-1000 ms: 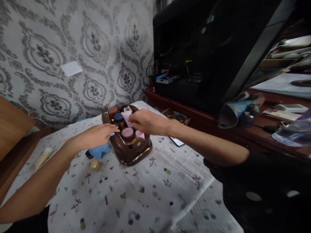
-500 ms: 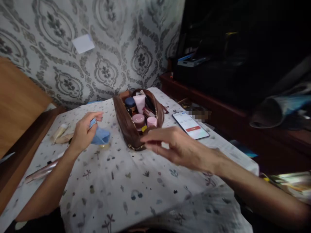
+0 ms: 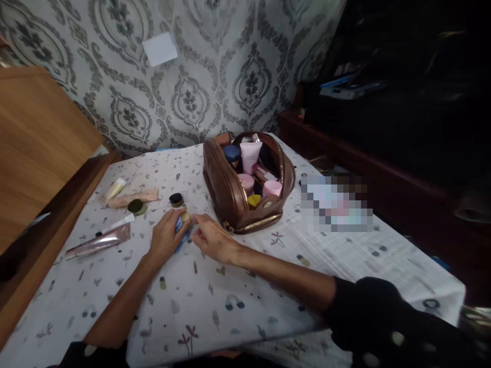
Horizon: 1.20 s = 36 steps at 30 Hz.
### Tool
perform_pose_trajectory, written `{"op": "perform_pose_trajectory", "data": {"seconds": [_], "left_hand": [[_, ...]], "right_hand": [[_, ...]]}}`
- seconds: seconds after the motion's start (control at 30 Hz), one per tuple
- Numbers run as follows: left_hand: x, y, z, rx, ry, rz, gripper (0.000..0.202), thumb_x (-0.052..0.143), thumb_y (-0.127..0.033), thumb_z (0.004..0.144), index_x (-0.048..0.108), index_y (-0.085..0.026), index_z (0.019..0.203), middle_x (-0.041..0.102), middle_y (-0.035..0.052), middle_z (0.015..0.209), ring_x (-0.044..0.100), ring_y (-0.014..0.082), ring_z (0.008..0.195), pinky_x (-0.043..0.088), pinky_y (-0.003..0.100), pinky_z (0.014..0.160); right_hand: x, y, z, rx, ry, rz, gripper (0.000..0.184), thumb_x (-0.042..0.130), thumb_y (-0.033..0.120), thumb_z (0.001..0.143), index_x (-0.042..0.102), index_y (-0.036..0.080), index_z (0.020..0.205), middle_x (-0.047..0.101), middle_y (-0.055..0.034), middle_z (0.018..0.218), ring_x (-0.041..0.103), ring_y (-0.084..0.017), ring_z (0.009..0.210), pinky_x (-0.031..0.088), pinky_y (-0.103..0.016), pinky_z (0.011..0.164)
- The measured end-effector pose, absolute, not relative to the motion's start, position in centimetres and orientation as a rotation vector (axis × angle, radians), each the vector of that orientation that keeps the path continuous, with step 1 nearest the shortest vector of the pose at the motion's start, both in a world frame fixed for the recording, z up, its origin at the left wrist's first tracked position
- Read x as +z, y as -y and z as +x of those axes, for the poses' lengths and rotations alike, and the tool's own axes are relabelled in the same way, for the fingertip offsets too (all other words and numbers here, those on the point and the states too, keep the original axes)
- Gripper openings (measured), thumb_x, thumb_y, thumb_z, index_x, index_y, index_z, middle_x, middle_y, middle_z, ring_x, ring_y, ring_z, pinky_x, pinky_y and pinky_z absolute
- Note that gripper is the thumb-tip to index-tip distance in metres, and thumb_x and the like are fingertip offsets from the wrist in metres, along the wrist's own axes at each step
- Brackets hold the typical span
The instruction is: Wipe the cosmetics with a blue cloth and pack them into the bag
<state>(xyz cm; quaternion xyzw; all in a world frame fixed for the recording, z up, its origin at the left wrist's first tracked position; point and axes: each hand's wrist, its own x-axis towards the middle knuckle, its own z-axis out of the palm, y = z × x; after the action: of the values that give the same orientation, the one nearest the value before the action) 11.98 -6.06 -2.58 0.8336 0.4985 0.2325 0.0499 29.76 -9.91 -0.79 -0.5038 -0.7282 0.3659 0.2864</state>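
My left hand [image 3: 168,236] is closed around a blue cloth [image 3: 181,240] and a small yellowish jar [image 3: 185,216], low over the table. Close against the jar's right side is my right hand [image 3: 213,239], its fingers curled in; whether they grip anything is hidden. Just behind the hands stands a small black-topped jar [image 3: 176,199]. An open brown cosmetic bag [image 3: 219,181] sits to their right, holding a pale pink tube [image 3: 250,155], pink jars [image 3: 272,188], a yellow-topped item [image 3: 254,200] and a dark blue lid [image 3: 232,153].
On the left lie a shiny pink tube [image 3: 102,241], a peach tube [image 3: 133,198], a pale yellow tube [image 3: 114,189] and a dark green round jar [image 3: 137,206]. A blurred-out phone [image 3: 337,204] lies right of the bag. Patterned cloth covers the table [image 3: 245,286].
My right hand has moved from the bag's front edge leftward to my left hand. The left hand has brought the blue cloth onto the yellowish jar. The camera view has shifted left.
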Motion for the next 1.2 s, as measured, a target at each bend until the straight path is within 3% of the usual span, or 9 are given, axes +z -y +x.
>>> {"op": "perform_pose_trajectory", "data": {"seconds": [0.13,0.23,0.4,0.67,0.83,1.07,1.2], "left_hand": [[-3.1,6.1,11.8,0.767,-1.452,2.543,0.035,0.041,-0.048,0.098,0.061,-0.02,0.095,0.069,0.0049,0.09,0.064,0.0219,0.087,0.048,0.034,0.079],[-2.7,6.5,11.8,0.777,-1.387,2.543,0.035,0.038,-0.046,0.098,0.059,-0.02,0.087,0.067,0.0033,0.081,0.063,0.0197,0.078,0.047,0.031,0.073],[-2.2,7.0,12.0,0.846,-1.267,2.452,0.038,0.035,-0.044,0.098,0.053,-0.02,0.074,0.059,0.0011,0.069,0.056,0.0166,0.066,0.043,0.03,0.067],[-2.3,7.0,11.8,0.899,-1.215,2.28,0.045,0.03,-0.04,0.102,0.044,-0.02,0.064,0.05,-0.003,0.057,0.047,0.0113,0.053,0.037,0.025,0.056],[-2.1,7.2,11.6,0.936,-1.223,2.241,0.044,0.029,-0.04,0.102,0.049,-0.019,0.068,0.051,-0.0021,0.06,0.048,0.0121,0.056,0.038,0.026,0.059],[-2.1,7.5,11.6,1.009,-1.172,2.227,0.028,0.037,-0.038,0.1,0.058,-0.019,0.096,0.063,0.0011,0.08,0.058,0.0143,0.071,0.046,0.027,0.07],[-2.2,7.5,11.6,0.995,-1.186,2.239,0.025,0.039,-0.038,0.099,0.056,-0.019,0.098,0.063,0.0013,0.083,0.059,0.0147,0.074,0.046,0.028,0.072]], "right_hand": [[-2.4,8.9,28.3,0.975,1.851,-1.342,0.051,0.063,0.012,0.083,0.052,0.006,0.132,0.06,-0.0176,0.12,0.06,-0.025,0.107,0.047,-0.041,0.097],[-3.5,9.3,28.3,1.036,1.769,-1.253,0.046,0.068,0.016,0.081,0.058,0.01,0.125,0.065,-0.0116,0.11,0.062,-0.023,0.098,0.049,-0.038,0.091],[-4.2,10.1,28.7,1.225,1.626,-1.137,0.06,0.072,0.025,0.08,0.05,0.018,0.135,0.066,-0.0019,0.091,0.061,-0.016,0.078,0.051,-0.032,0.076],[-4.6,10.3,28.7,1.297,1.591,-0.961,0.048,0.067,0.036,0.084,0.052,0.02,0.128,0.062,-0.0003,0.085,0.058,-0.014,0.074,0.05,-0.031,0.071],[-4.5,10.3,28.5,1.433,1.425,-0.866,0.047,0.068,0.032,0.081,0.046,0.022,0.121,0.058,0.0013,0.086,0.057,-0.013,0.075,0.048,-0.03,0.071],[-4.7,9.6,28.5,1.55,1.224,-0.804,0.047,0.077,0.042,0.074,0.048,0.024,0.106,0.059,0.0009,0.088,0.057,-0.013,0.074,0.047,-0.026,0.062],[-4.8,9.5,28.5,1.458,1.26,-0.851,0.041,0.078,0.04,0.073,0.053,0.023,0.1,0.061,0.0002,0.087,0.059,-0.015,0.078,0.049,-0.028,0.069]]}}
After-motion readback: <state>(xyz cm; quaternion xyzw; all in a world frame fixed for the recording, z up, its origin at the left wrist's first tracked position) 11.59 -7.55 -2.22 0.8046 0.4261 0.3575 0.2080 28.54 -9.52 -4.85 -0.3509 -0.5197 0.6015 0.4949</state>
